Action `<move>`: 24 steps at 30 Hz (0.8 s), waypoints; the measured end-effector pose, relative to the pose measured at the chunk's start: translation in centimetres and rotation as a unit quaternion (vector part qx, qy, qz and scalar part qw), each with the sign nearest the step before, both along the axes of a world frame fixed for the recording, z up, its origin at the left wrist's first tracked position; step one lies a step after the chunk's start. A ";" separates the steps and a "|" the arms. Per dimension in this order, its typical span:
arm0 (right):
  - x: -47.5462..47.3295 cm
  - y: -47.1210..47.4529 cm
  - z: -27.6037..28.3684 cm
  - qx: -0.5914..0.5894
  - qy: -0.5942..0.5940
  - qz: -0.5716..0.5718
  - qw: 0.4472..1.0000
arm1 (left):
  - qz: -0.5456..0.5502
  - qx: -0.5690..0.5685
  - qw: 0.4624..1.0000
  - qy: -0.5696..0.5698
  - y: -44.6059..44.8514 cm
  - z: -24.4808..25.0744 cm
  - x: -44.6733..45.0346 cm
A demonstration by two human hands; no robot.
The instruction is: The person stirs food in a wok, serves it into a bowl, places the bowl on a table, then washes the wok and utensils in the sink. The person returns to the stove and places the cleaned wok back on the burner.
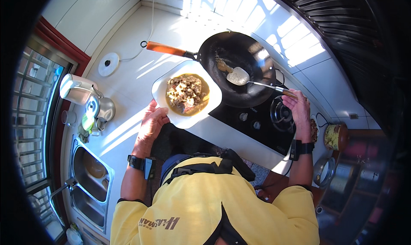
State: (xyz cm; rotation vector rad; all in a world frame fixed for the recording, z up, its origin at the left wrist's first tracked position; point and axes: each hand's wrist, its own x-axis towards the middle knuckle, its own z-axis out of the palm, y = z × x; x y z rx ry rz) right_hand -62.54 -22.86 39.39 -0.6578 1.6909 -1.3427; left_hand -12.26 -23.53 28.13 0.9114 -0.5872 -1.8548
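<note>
My left hand (153, 119) grips the near left corner of a white square dish (210, 84). Cooked chopped food (184, 92) in brown sauce fills the middle of the dish. The dish is held beside the near left rim of a dark wok (236, 95). In my right hand (297, 105) is the handle of a metal spatula (238, 76), whose blade is inside the wok. A small heap of food residue (222, 65) lies by the blade. The wok's orange handle (167, 48) points left over the counter.
The black gas hob (253, 123) has a bare burner (282, 113) at right. A double sink (91, 180) is at lower left, with a metal kettle (106, 108) and a white jug (77, 87) above it. A range hood (340, 30) overhangs the upper right.
</note>
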 end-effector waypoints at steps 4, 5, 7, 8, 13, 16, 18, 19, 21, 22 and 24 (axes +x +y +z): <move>2.5 -1.2 -6.5 -0.074 -0.142 0.016 0.987 | -0.003 -0.001 1.000 -0.008 -0.1 0.7 0.0; 3.0 -1.5 -7.3 -0.097 -0.166 0.023 0.981 | -0.004 -0.002 1.000 -0.008 -0.2 0.9 0.1; 3.7 -1.7 -8.2 -0.098 -0.184 0.005 0.978 | -0.005 -0.002 1.000 -0.010 -0.1 1.0 0.1; 4.0 -1.8 -8.6 -0.108 -0.202 0.005 0.974 | -0.004 -0.003 1.000 -0.011 -0.1 1.0 0.1; 5.4 -2.4 -9.3 -0.143 -0.233 -0.001 0.962 | -0.010 -0.016 1.000 0.000 -0.3 1.0 0.5; 5.8 -2.8 -8.7 -0.167 -0.228 0.011 0.959 | -0.017 -0.029 0.999 0.006 -0.5 1.3 0.2; 5.7 -2.8 -7.3 -0.176 -0.212 0.014 0.961 | -0.029 -0.050 0.998 0.019 -0.8 1.7 0.1; 5.7 -2.7 -6.4 -0.170 -0.199 -0.003 0.965 | -0.030 -0.046 0.998 0.004 -1.1 1.8 0.0; 5.4 -1.9 -4.0 -0.187 -0.146 0.027 0.971 | -0.039 -0.052 0.998 -0.001 -1.4 1.9 -0.3; 5.3 -1.4 -2.4 -0.186 -0.122 0.035 0.974 | -0.043 -0.063 0.997 0.000 -1.6 1.7 -0.5; 5.1 0.0 1.0 -0.202 -0.066 0.061 0.975 | -0.042 -0.064 0.997 -0.007 -2.0 1.3 -0.7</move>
